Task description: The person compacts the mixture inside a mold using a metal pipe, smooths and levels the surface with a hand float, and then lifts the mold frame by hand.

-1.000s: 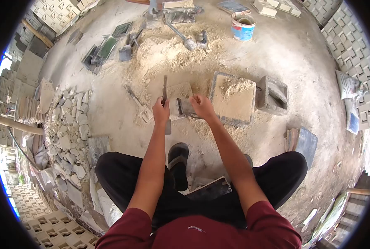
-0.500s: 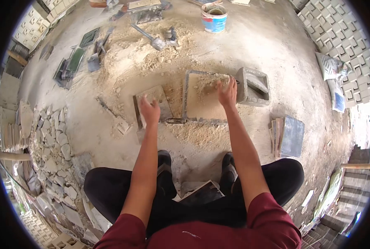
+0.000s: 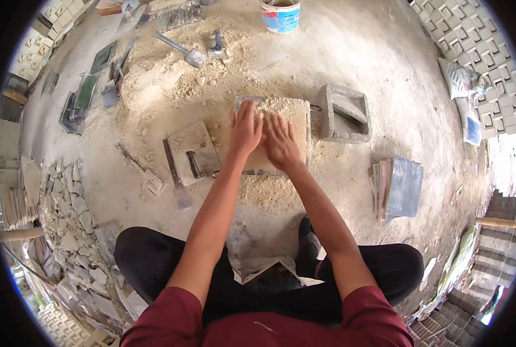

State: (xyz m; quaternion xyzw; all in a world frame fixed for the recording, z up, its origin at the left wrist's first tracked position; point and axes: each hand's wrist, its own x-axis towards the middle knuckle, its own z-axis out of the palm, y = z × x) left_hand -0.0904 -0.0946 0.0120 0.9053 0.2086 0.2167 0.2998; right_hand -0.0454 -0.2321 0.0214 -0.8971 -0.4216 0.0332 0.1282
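powder-filled frame [image 3: 308,139] lies flat on the dusty floor [image 3: 397,87] in front of the crouching person, a little right of the middle of the view. pale powder [image 3: 296,118] fills it, smooth over the near part and lumpy along the far side. both hands reach over it, side by side and palms down. the left hand [image 3: 245,133] lies over the left part, its fingers straight, close together and pointing to the far edge. the right hand [image 3: 283,147] is just beside it, its fingers slightly spread and also pointing away from the body. neither hand grips anything; how hard they press cannot be told.

to the left of the frame lies a flat panel [image 3: 197,141] with a dark handle [image 3: 194,164] on top, and a long flat-bladed bar [image 3: 174,170] runs along its left edge. a small trowel [image 3: 152,182] lies further left. just to the right of the frame stands a grey open box [image 3: 362,134] with a slanted piece inside. beyond the frame, a shovel [image 3: 195,58] rests on a heap of powder [image 3: 148,81], and a blue and white bucket [image 3: 281,22] stands near the top of the view. leaning plates [image 3: 404,188] stand near the right knee.
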